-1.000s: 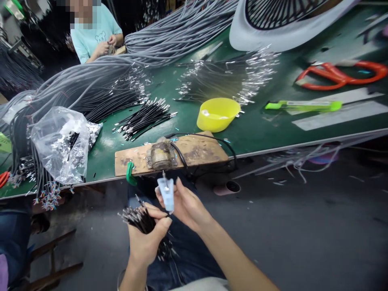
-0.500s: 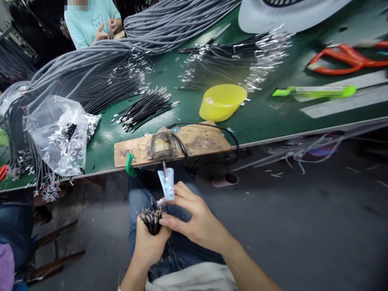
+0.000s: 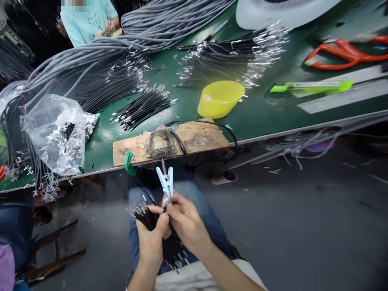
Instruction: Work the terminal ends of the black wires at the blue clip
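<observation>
My left hand (image 3: pixel 151 238) is closed around a bundle of short black wires (image 3: pixel 174 252) with silvery ends, held over my lap. Its thumb and forefinger also meet one single black wire (image 3: pixel 165 209) standing out from the bundle. Pinched at that wire's upper end, my right hand (image 3: pixel 184 220) touches a small whitish piece at the lower end of a light blue clothespin (image 3: pixel 165 182). The clothespin hangs on the metal shaft of a small motor (image 3: pixel 160 143). My fingers partly hide the wire's tip.
The motor sits on a wooden board (image 3: pixel 200 139), by a green clamp (image 3: pixel 129 163) at the table edge. Behind are a black wire pile (image 3: pixel 144 107), a yellow cup (image 3: pixel 220 99), orange-handled pliers (image 3: pixel 336 54) and a plastic bag (image 3: pixel 56 133). A co-worker (image 3: pixel 87 22) sits across the table.
My right hand has drawn its fingers together below the clothespin, around the single wire. The bundle in my left hand has tilted, showing more of its length. The clothespin has turned.
</observation>
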`<act>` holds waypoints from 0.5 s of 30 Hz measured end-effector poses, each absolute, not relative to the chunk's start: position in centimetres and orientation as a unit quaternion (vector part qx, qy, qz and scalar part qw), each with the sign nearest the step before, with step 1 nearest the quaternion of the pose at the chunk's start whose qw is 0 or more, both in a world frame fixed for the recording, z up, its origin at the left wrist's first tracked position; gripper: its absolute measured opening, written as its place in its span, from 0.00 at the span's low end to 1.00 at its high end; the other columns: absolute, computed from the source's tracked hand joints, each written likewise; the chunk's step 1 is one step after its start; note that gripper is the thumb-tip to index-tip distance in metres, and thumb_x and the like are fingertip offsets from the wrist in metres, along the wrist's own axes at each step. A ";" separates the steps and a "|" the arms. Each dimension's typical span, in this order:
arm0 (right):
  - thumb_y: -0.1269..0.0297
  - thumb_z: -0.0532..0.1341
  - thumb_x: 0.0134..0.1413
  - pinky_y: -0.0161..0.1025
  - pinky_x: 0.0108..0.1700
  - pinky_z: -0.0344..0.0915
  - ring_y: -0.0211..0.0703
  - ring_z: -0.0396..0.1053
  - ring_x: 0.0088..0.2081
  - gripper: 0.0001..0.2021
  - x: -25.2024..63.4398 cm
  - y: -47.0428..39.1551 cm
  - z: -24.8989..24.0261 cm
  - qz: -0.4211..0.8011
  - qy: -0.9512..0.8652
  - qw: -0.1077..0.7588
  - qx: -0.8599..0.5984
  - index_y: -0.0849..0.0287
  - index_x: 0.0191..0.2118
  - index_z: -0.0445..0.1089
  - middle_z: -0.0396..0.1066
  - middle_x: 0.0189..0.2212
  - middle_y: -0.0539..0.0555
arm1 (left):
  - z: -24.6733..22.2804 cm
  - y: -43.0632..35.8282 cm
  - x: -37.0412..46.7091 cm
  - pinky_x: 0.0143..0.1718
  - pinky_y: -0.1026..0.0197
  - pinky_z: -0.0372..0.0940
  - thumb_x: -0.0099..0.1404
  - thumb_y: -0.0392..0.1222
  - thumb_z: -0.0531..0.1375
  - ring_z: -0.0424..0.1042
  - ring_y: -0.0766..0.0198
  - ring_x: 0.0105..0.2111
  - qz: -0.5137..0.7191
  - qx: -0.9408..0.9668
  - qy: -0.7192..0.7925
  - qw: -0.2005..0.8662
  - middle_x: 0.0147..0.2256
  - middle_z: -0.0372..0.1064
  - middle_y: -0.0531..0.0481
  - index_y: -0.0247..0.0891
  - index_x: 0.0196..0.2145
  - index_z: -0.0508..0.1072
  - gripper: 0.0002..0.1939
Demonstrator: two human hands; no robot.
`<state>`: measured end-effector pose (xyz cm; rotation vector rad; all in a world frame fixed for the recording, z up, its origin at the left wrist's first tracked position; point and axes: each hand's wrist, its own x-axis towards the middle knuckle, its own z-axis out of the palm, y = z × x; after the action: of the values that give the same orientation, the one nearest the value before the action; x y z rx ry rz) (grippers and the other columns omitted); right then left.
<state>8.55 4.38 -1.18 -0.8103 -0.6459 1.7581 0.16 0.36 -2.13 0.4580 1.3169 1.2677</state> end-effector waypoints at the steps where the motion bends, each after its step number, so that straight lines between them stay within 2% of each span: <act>1: 0.53 0.64 0.46 0.32 0.17 0.56 0.34 0.57 0.17 0.13 8.5 4.4 -1.1 0.794 -0.213 0.483 -0.303 0.58 0.26 0.67 0.61 0.19 0.47 | -2.1 0.4 0.4 0.14 0.68 0.51 0.48 0.52 0.67 0.51 0.75 0.12 0.551 0.196 0.551 0.595 0.14 0.52 0.60 0.39 0.26 0.69 0.16; 3: 0.51 0.66 0.42 0.31 0.14 0.55 0.33 0.57 0.15 0.15 8.6 4.6 -1.0 0.861 -0.141 0.421 -0.248 0.58 0.28 0.68 0.62 0.17 0.47 | -1.9 0.4 0.6 0.14 0.69 0.49 0.50 0.53 0.66 0.49 0.76 0.12 0.557 0.198 0.531 0.607 0.13 0.49 0.62 0.38 0.25 0.67 0.17; 6: 0.53 0.67 0.41 0.31 0.16 0.58 0.33 0.58 0.16 0.15 9.0 5.0 -0.9 0.879 -0.142 0.400 -0.217 0.60 0.27 0.70 0.62 0.16 0.47 | -1.4 0.5 0.4 0.14 0.69 0.47 0.50 0.53 0.66 0.48 0.76 0.12 0.545 0.211 0.522 0.621 0.14 0.51 0.60 0.36 0.23 0.67 0.18; 9: 0.54 0.66 0.45 0.29 0.22 0.60 0.31 0.58 0.20 0.14 9.6 5.2 -1.3 0.825 -0.204 0.459 -0.258 0.60 0.25 0.71 0.63 0.19 0.47 | -0.9 0.7 0.0 0.13 0.69 0.46 0.51 0.53 0.65 0.47 0.77 0.11 0.531 0.216 0.522 0.632 0.13 0.51 0.60 0.36 0.22 0.68 0.18; 11: 0.53 0.64 0.48 0.29 0.25 0.60 0.31 0.58 0.23 0.13 10.0 5.2 -1.6 0.768 -0.259 0.505 -0.298 0.59 0.29 0.72 0.64 0.22 0.48 | -0.8 0.8 -0.1 0.12 0.69 0.45 0.53 0.54 0.64 0.45 0.77 0.10 0.522 0.218 0.526 0.635 0.12 0.49 0.61 0.37 0.21 0.69 0.17; 13: 0.54 0.63 0.49 0.30 0.27 0.61 0.33 0.60 0.25 0.12 10.4 5.3 -1.7 0.716 -0.335 0.523 -0.319 0.58 0.31 0.72 0.65 0.25 0.49 | -0.7 0.9 0.0 0.11 0.70 0.45 0.54 0.54 0.63 0.45 0.77 0.10 0.516 0.219 0.531 0.635 0.12 0.50 0.61 0.37 0.22 0.68 0.17; 15: 0.59 0.64 0.48 0.32 0.28 0.61 0.35 0.61 0.26 0.08 10.6 5.4 -1.5 0.668 -0.405 0.528 -0.332 0.59 0.29 0.72 0.66 0.26 0.50 | -0.6 0.9 0.2 0.11 0.70 0.44 0.54 0.55 0.63 0.45 0.78 0.09 0.510 0.219 0.534 0.639 0.13 0.52 0.61 0.38 0.22 0.66 0.17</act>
<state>10.63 5.42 -1.45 -0.7943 -0.9683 1.5951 0.16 0.88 -0.58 0.4988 1.2180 1.1629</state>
